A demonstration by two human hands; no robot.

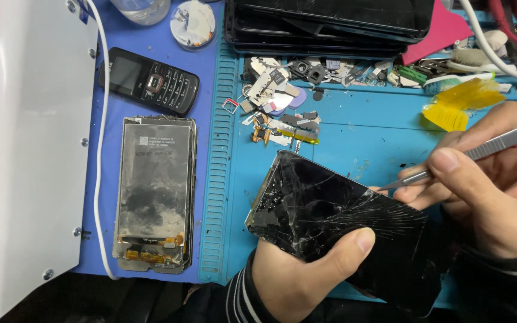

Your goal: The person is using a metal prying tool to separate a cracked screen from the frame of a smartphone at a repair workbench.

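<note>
Cracked phone [336, 230]: lower centre of the frame, held off the blue work mat [354, 128]; glass shattered, cracks fanning out from the right half.
Long axis: runs from upper left to lower right, the upper-left corner tilted up and away from the wearer.
Left hand [297, 275]: bottom centre, closed around the phone's lower edge from beneath, thumb pressed flat on the glass.
Right hand [492, 191]: right edge of the frame, fingers pinched shut on metal tweezers [468, 157] (held much like a pen).
Key relation: the tweezers' tip meets the phone's upper long edge near its right end; the phone lies to the left of and below the right hand, which is the nearer hand to that edge.
Surroundings: bare display panel [154, 194] at left centre; small keypad phone [149, 81] at upper left; loose small parts [282, 107] at upper centre.
</note>
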